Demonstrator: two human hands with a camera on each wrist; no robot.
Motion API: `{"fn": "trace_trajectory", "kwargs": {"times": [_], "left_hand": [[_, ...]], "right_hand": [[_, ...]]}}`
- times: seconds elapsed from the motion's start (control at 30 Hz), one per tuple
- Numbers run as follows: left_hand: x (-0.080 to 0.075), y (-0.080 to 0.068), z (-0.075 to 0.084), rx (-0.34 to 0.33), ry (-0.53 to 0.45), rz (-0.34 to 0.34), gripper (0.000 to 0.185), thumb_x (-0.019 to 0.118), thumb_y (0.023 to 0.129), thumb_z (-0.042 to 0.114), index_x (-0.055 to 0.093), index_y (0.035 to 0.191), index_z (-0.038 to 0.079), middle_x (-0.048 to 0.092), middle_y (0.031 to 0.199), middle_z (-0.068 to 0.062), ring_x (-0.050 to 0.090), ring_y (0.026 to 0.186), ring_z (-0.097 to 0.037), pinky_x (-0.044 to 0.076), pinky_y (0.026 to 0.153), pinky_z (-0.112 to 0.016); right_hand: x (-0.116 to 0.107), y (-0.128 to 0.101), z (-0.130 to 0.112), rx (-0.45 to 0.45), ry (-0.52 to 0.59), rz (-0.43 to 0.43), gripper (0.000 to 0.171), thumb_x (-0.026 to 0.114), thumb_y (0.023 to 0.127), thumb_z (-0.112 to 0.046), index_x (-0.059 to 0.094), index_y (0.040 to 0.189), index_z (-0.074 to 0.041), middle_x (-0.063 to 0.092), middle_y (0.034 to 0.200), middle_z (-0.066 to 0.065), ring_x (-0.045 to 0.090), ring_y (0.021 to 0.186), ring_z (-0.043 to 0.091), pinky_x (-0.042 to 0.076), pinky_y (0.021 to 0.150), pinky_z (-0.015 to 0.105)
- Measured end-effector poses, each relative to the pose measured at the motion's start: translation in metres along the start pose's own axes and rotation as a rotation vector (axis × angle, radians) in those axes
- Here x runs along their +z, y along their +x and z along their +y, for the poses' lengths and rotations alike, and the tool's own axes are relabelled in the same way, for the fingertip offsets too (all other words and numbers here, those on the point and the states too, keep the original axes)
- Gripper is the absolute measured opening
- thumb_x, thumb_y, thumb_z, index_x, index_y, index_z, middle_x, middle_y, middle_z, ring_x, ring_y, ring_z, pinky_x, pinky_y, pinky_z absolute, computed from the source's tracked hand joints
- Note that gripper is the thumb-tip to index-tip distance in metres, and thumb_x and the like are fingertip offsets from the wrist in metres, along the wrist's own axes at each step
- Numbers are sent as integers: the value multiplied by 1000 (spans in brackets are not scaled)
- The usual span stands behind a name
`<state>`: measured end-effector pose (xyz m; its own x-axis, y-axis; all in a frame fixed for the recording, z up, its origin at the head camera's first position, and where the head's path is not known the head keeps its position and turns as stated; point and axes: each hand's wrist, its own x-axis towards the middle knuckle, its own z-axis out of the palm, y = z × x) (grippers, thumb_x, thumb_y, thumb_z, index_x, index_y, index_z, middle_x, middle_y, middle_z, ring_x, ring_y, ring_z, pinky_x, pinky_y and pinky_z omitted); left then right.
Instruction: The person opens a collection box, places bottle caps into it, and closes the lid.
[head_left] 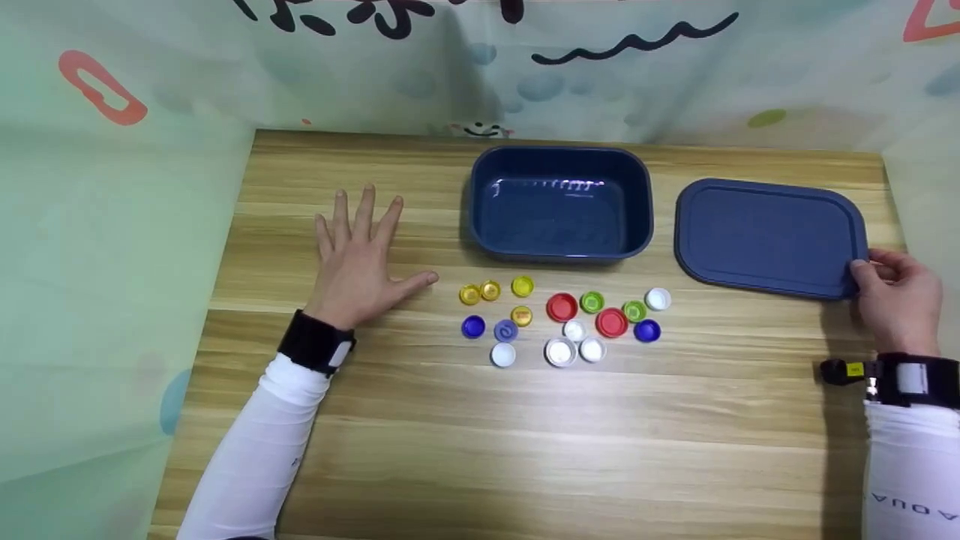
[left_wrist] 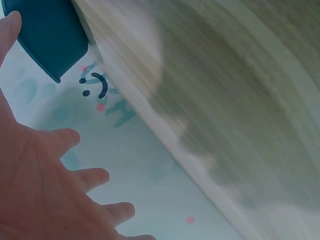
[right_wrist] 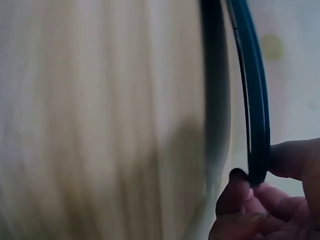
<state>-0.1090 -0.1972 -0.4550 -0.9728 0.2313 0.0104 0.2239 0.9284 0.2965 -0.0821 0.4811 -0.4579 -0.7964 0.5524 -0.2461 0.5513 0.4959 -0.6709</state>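
Note:
My right hand [head_left: 900, 300] pinches the right edge of a flat dark blue lid [head_left: 772, 238], thumb on top and fingers beneath. In the right wrist view the lid [right_wrist: 255, 100] appears edge-on above the table, held between thumb and fingers. Spread wide, my left hand [head_left: 356, 277] holds nothing; its thumb points toward several yellow bottle caps [head_left: 490, 290]. The left wrist view also shows that hand [left_wrist: 40, 185] with fingers apart. A deep dark blue rectangular container [head_left: 562, 210] stands at the back middle, with nothing inside.
In front of the container lie loose bottle caps: red caps [head_left: 612, 322], green caps [head_left: 592, 302], blue caps [head_left: 473, 327] and white caps [head_left: 560, 352]. A printed cloth [head_left: 450, 82] hangs behind the wooden table [head_left: 525, 450] and along its sides.

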Motion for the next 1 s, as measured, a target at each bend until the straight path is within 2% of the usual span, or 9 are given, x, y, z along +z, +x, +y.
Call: {"fn": "trace_trajectory", "kwargs": {"times": [0.1,0.23,0.4,0.53,0.63,0.73,0.83,0.93,1.0], "left_hand": [[1,0,0,2,2,-3,118,57,82,91,19,172,24,0,177,-16,-12,159,-48,-11,121,-71],[2,-1,0,4,-3,-7,118,58,83,90,19,172,24,0,177,-16,-12,159,-47,-11,121,-71],[2,-1,1,3,-10,-11,118,58,82,90,19,172,24,0,177,-16,-13,159,-47,-12,121,-70],[2,-2,2,5,-17,-20,118,59,82,90,19,172,25,1,177,-17,-13,159,-47,-12,121,-70],[2,-3,3,9,-18,-23,117,59,83,89,19,172,25,2,177,-17,-12,159,-48,-11,121,-71],[2,-3,4,16,-19,-21,117,60,83,89,20,172,24,3,177,-17,-11,159,-47,-10,121,-72],[1,-5,6,25,-19,-17,117,60,83,89,20,171,23,3,177,-17,-11,159,-46,-9,121,-72],[-1,-9,10,34,-14,-11,119,60,82,90,21,171,23,3,177,-16,-11,160,-45,-8,122,-72],[-2,-12,14,45,-10,-6,119,59,82,90,21,171,22,2,177,-16,-11,160,-45,-8,122,-71]], "right_hand": [[1,-1,0,-61,-179,4,59,51,109,-37,50,156,-1,57,117,1,48,85,-5,43,72,9],[2,-3,-1,-93,-251,-6,59,48,110,-34,47,157,3,56,132,16,47,90,-1,42,74,11],[2,-3,-1,-92,-270,-18,59,47,110,-31,43,158,3,53,141,23,49,95,5,42,75,13],[1,-2,2,-115,-264,-11,58,49,109,-28,45,157,4,56,141,24,45,90,-6,41,79,14],[-1,-2,3,-132,-254,1,57,51,107,-27,47,155,4,61,131,16,42,85,-12,40,80,13],[-1,-5,1,-118,-233,24,58,53,106,-29,48,156,0,59,122,5,43,83,-11,42,79,15],[2,-15,-9,-119,-216,65,58,54,105,-32,49,157,-6,59,126,4,44,84,-10,43,79,17],[9,-31,-27,-180,-209,120,57,55,105,-32,51,156,-8,60,134,11,43,85,-9,41,78,17],[15,-45,-40,-254,-177,149,54,57,105,-30,55,153,-7,61,132,9,45,86,-8,40,78,18]]}}
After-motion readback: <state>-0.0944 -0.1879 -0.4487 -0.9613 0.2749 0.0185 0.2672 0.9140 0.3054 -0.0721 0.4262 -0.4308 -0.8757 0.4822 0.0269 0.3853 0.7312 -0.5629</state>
